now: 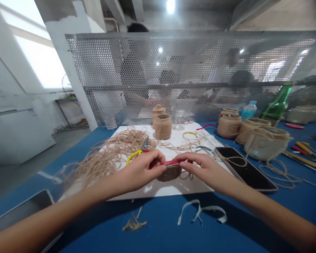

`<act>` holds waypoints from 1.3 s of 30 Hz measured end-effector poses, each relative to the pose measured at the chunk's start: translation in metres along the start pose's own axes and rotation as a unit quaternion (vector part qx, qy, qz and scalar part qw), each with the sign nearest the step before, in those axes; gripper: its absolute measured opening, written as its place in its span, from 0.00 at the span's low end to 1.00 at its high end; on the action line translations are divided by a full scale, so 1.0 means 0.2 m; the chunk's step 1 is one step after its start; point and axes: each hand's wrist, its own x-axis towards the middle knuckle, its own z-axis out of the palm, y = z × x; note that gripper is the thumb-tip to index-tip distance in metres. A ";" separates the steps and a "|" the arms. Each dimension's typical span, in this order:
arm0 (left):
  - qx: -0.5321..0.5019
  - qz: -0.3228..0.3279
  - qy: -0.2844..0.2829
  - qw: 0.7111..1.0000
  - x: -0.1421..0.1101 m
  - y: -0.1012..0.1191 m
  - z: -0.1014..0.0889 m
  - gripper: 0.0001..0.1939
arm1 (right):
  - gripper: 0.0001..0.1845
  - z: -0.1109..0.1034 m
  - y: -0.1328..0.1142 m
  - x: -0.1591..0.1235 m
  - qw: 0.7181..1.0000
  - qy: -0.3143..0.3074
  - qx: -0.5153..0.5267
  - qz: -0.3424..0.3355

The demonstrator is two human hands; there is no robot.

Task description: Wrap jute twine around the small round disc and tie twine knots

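Note:
Over the white board (pixel 158 194), both hands grip a small round brown piece with a red band along its top edge, perhaps a jar lid (pixel 169 173). My left hand (pixel 150 166) pinches its left side between thumb and fingers. On the opposite side, my right hand (pixel 197 165) closes thumb and fingertips on the red edge. A loop of twine (pixel 186 175) hangs by the right fingers. Just behind the left hand lie scissors (pixel 134 155) with yellow handles. A big loose heap of jute twine (pixel 102 161) spreads to the left.
Twine-wrapped jars (pixel 163 127) stand at the back, with more jars (pixel 265 144) at right near a green bottle (pixel 277 102). One phone (pixel 250 170) lies right, a dark tray-like object (pixel 21 211) left. White strips (pixel 200 209) lie in front. A perforated metal screen (pixel 100 63) closes the back.

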 end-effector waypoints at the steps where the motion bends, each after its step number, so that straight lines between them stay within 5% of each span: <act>1: -0.013 -0.005 -0.004 1.000 0.00 0.00 0.00 0.07 | 0.11 0.00 -0.01 -0.01 1.000 0.013 -0.010 -0.006; 13: -0.147 -0.003 -0.073 0.986 0.01 -0.01 0.02 0.06 | 0.13 0.01 0.04 -0.02 0.999 -0.016 0.045 0.021; 24: -0.001 0.063 -0.075 0.995 0.00 -0.01 0.05 0.09 | 0.14 0.07 0.01 -0.06 0.996 -0.062 0.047 0.050; 39: -0.030 0.055 -0.072 0.995 -0.02 -0.04 0.07 0.11 | 0.19 0.09 0.05 -0.05 0.987 -0.096 0.112 0.063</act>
